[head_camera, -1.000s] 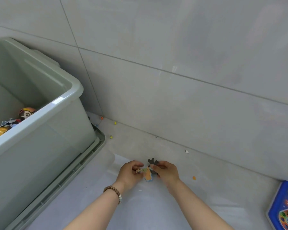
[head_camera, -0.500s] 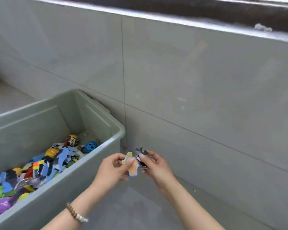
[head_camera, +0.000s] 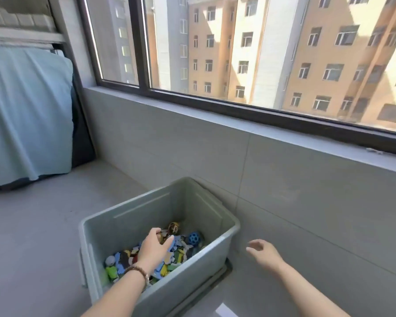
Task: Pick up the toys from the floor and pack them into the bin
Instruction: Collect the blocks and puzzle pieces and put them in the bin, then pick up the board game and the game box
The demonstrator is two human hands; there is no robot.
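Toys (head_camera: 176,257) lie in the bottom of the one bin (head_camera: 124,203), which stands on the floor (head_camera: 32,236) against the tiled wall (head_camera: 306,213). At far left you see one pale blue cloth (head_camera: 25,110), soft, with long creases, draped over something dark. The bin is of smooth grey-green plastic, rectangular, with rounded corners and a thick rim. Inside, the flat pieces (head_camera: 124,259) with wavy outlines are too many to count; they are blue, yellow, green and black. Your left hand (head_camera: 154,247) hangs over them inside the bin, fingers loosely bent and apart from the thumb, grasping nothing that shows. It wears one bracelet (head_camera: 137,271) of round brown beads on the wrist. Just beyond it are two balls: one brown-yellow ball (head_camera: 174,227) with a painted face, and one blue ball (head_camera: 193,238) with holes. Your right hand (head_camera: 264,253) is outside the bin, to its right, released, fingers slightly curved, holding nothing.
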